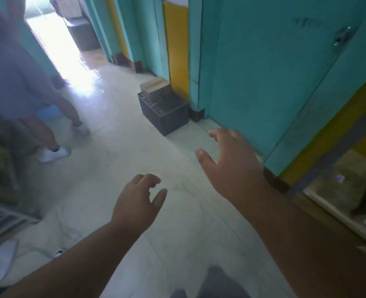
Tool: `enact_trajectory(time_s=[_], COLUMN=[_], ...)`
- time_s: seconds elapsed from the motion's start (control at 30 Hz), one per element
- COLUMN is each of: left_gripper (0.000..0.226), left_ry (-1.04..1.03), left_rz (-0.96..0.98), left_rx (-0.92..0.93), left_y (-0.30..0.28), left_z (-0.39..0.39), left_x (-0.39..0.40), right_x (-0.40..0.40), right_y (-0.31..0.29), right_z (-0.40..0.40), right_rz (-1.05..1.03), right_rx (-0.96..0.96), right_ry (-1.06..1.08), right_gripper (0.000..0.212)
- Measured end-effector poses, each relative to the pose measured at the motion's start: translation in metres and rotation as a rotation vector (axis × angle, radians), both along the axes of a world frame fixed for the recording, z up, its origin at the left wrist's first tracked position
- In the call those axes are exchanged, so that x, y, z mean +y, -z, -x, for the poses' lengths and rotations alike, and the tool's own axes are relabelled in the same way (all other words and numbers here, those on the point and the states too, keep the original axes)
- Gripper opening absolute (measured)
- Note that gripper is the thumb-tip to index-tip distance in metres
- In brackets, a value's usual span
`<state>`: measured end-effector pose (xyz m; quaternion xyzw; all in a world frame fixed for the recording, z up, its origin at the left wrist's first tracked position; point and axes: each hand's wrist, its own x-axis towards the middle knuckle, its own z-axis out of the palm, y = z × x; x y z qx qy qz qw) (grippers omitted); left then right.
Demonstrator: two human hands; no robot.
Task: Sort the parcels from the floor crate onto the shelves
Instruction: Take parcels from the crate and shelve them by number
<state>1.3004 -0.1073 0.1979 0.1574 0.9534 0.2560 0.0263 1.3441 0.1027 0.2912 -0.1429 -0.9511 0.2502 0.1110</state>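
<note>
A dark plastic crate (169, 117) stands on the pale tiled floor against the yellow and teal wall. A brown cardboard parcel (155, 87) sticks out of its top. My left hand (138, 198) hangs in mid-air over the floor, fingers loosely curled and apart, holding nothing. My right hand (233, 160) reaches forward with fingers spread, empty, still short of the crate and to its right. The picture is blurred by motion.
Another person (16, 82) in a light top and white shoes stands at the left. A teal door (274, 72) is on the right, a shelf (345, 190) with items at the lower right. A metal rack (1, 211) sits at the left edge. A bright doorway lies ahead.
</note>
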Motion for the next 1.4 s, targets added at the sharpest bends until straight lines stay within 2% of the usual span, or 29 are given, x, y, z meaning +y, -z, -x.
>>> enact_trajectory(time_s=[0.23,0.43,0.63,0.87,1.03,1.17,1.4], left_gripper=[0.033,0.031,0.031,0.03,0.03,0.032,0.036], left_ry=[-0.129,-0.342,-0.423,-0.264,-0.091,-0.009,0.013], left_rz=[-0.044,-0.057,-0.045,-0.035,-0.03,-0.013,0.038], left_rx=[0.036,0.005,-0.017,-0.044,-0.065,-0.085,-0.145], left_y=[0.028,0.025,0.03,0.042,0.031,0.045,0.051], left_z=[0.136,0.241,0.353,0.541,0.671,0.77,0.92], left_x=[-0.003,-0.035,-0.075,-0.089,-0.053,-0.006,0.057], right_x=[-0.002,-0.027,-0.066,-0.068,-0.029,0.018,0.083], right_y=[0.011,0.002,0.005,0.011,0.007,0.023,0.037], right_z=[0.171,0.327,0.466,0.614,0.696,0.772,0.937], right_rz=[0.028,0.062,0.068,-0.003,-0.027,-0.047,-0.083], right_rx=[0.077,0.096,0.081,0.061,0.119,0.111,0.051], right_ry=[-0.127,-0.286,-0.368,-0.245,-0.092,-0.002,-0.015], right_gripper=[0.049,0.044,0.045,0.043,0.043,0.045,0.047])
